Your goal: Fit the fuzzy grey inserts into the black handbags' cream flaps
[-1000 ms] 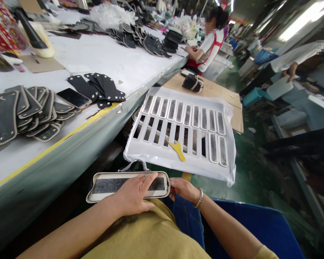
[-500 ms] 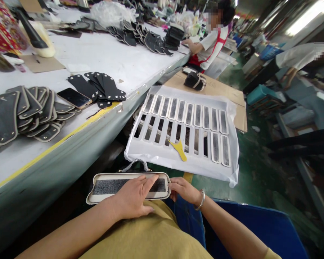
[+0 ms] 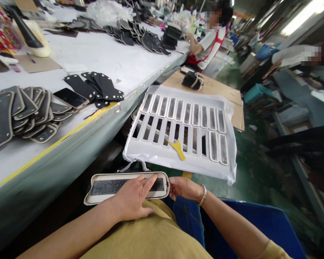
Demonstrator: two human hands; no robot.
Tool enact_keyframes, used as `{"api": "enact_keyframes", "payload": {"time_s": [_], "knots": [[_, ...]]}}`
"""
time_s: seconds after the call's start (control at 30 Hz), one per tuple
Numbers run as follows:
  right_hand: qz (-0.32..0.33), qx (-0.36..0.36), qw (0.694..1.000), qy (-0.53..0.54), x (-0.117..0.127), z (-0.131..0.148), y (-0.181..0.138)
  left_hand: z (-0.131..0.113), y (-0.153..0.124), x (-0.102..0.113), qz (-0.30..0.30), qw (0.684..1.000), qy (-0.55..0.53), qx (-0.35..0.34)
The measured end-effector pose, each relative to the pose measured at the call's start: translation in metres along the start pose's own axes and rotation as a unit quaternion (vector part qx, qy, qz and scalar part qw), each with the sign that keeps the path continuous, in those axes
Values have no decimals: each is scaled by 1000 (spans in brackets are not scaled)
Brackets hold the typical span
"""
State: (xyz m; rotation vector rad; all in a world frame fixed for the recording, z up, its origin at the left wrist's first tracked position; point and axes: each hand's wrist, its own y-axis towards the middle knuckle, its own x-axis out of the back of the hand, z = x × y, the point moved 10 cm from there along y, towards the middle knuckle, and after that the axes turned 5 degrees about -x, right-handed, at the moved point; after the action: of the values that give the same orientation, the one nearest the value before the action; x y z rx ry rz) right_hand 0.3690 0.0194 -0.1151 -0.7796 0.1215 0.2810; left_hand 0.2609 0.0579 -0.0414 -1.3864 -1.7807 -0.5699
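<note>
The left hand (image 3: 132, 197) lies open and flat, palm down, on a cream-edged strap piece (image 3: 108, 187), with its fingers stretched along the grey fuzzy strip that runs down the middle of the piece. The right hand (image 3: 184, 188), with a metal bracelet (image 3: 203, 196) at the wrist, is closed in a pinch on the right end of the same piece. The strap piece lies crosswise, near the camera, over the person's lap in a mustard-yellow garment (image 3: 151, 237). A blue bin (image 3: 245, 225) stands just to the right of the lap.

Beyond the hands, a white slotted template sheet (image 3: 156, 154) is spread out. Its far row of slots is filled with similar strips, and the near row is filled only at the right end. A yellow scraper (image 3: 177, 149) lies on its near edge.

On the long white surface (image 3: 97, 54) to the left are a heap of black cream-edged pieces (image 3: 21, 111), a phone (image 3: 68, 98) and a fan of plain black pieces (image 3: 97, 86). At its far end sits another person (image 3: 206, 45) in a white top.
</note>
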Motion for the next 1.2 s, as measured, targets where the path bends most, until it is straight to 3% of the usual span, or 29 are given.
{"api": "enact_keyframes", "payload": {"time_s": [0.13, 0.3, 0.67, 1.07, 1.2], "knots": [[21, 22, 996, 79, 1, -11, 6, 0, 0, 1, -9, 1000, 1, -1], [11, 26, 996, 82, 3, -16, 10, 0, 0, 0, -9, 1000, -1, -4], [-88, -14, 992, -84, 9, 3, 0, 0, 3, -1, 4, 1000, 6, 1], [-131, -142, 968, -164, 9, 14, -4, -5, 8, -11, 11, 999, 38, 2], [-109, -184, 961, -178, 2, 13, -8, -19, 7, 0, 11, 1000, 16, -4]]}}
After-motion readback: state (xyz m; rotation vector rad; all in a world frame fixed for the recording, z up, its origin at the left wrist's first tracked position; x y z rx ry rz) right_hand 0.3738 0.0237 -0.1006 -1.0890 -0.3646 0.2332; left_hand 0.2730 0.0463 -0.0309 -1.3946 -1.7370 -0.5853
